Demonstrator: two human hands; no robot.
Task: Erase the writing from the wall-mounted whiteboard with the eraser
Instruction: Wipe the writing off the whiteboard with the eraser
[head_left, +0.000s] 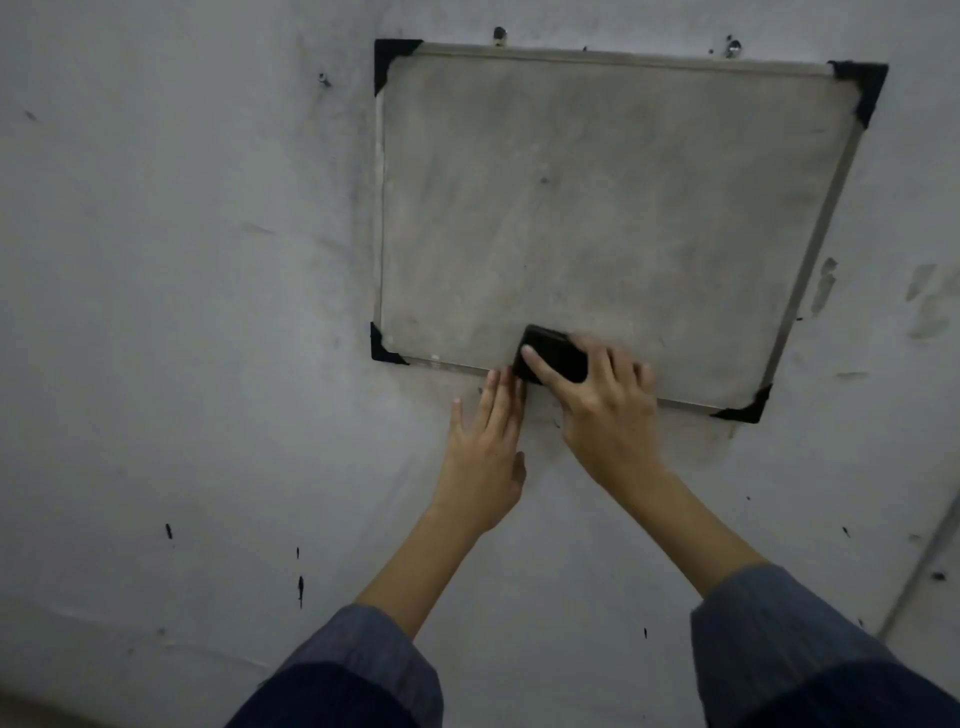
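A whiteboard (597, 208) with a metal frame and black corner caps hangs on a grey wall. Its surface looks smudged grey, with no legible writing visible. My right hand (602, 410) grips a black eraser (553, 356) and presses it against the board's lower edge, left of the middle. My left hand (485, 447) lies flat on the wall just below the board's bottom frame, fingers stretched out together, its fingertips beside the eraser's left end.
The grey wall (182, 260) carries dark marks and smears. Two screws or hooks (500, 34) sit above the board's top edge. A seam (919, 566) runs diagonally at the lower right. Blue-grey sleeves cover both forearms.
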